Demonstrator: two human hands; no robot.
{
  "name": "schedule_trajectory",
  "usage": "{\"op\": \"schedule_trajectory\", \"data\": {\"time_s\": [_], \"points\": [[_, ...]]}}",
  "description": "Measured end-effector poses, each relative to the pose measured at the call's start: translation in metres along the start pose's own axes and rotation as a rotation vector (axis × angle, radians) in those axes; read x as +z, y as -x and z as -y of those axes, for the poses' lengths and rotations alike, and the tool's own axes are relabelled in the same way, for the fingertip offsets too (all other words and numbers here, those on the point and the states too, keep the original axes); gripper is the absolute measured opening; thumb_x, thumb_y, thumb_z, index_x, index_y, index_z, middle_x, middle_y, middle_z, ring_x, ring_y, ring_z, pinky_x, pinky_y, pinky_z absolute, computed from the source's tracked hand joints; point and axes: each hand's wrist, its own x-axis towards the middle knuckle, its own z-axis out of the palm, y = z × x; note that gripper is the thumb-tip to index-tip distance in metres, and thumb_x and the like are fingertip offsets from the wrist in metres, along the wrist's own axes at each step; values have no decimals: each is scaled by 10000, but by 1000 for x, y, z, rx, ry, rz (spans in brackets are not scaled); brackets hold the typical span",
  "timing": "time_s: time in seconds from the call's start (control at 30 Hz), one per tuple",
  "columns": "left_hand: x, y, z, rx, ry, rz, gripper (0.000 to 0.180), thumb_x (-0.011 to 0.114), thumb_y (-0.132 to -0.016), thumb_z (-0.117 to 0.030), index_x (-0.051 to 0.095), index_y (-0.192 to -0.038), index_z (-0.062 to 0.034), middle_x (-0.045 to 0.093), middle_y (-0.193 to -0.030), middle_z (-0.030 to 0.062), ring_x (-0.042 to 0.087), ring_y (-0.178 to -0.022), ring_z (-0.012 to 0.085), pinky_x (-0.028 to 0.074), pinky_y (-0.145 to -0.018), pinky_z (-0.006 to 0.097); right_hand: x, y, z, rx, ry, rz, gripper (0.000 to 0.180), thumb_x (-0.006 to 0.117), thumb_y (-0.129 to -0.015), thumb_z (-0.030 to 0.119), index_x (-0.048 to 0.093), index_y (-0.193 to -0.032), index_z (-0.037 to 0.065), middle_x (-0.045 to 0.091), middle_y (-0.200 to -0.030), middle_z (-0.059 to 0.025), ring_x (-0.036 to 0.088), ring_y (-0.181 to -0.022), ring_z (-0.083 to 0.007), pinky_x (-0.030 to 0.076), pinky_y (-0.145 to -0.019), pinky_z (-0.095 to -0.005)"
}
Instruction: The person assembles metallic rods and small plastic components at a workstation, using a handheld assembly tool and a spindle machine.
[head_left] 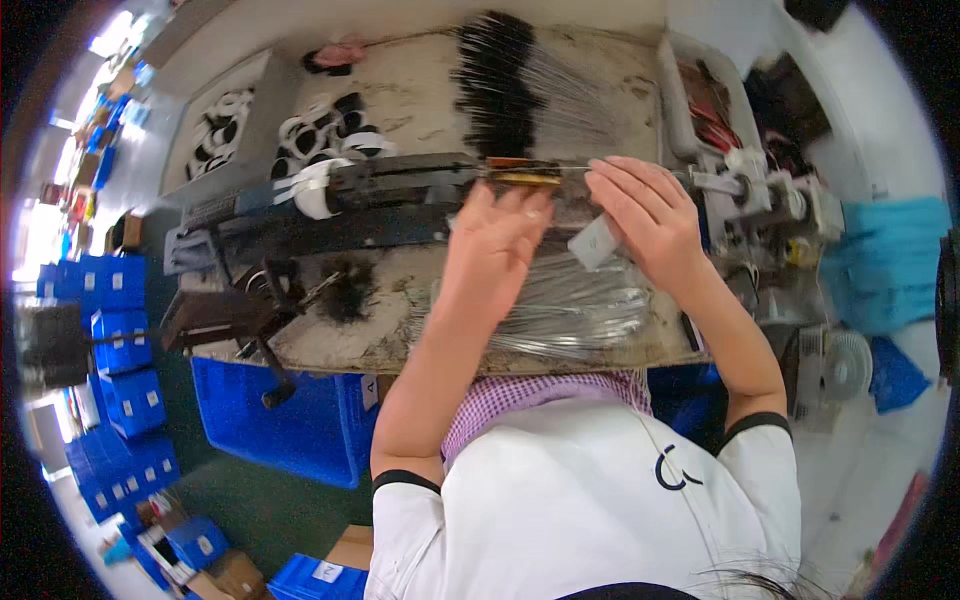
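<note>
Hovering over the desk (400, 95), left hand (497, 245) lay spread on the wire bundle (560, 310) at the near edge, right hand (645, 215) pinched a grey tag (592, 242).

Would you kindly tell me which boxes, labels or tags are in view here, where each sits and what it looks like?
Blue crates: stacked at far left, each with a small white label.
Blue bin: under the workbench, white tag at its corner.
Cardboard boxes: brown, on the floor, bottom left.
Pale tag: rectangular, at the right hand.
</note>
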Motion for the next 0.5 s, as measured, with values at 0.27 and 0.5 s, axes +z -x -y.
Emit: {"op": "schedule_trajectory", "data": {"time_s": [0.27, 0.5], "points": [[-15, -6, 28, -70, -121, -102, 528, 453, -828, 122, 294, -1322, 27, 390, -1305, 189, 380, -1278, 326, 297, -1103, 418, -12, 107, 4, 668, -514, 316, 287, 619, -814, 31, 583, -1093, -29, 643, -983, -189, 633, -764, -291, 505, -671, -335], [9, 28, 54, -67, -536, -265, 694, 496, -839, 83, 146, -1436, 38, 193, -1487, 213, 224, -1389, 282, 253, -1116, 359, 28, 123, 12, 944, -438, 338, 354, 727, -767, 212, 627, -1009, -25, 606, -913, -168, 599, -696, -290, 470, -623, -360]]}}
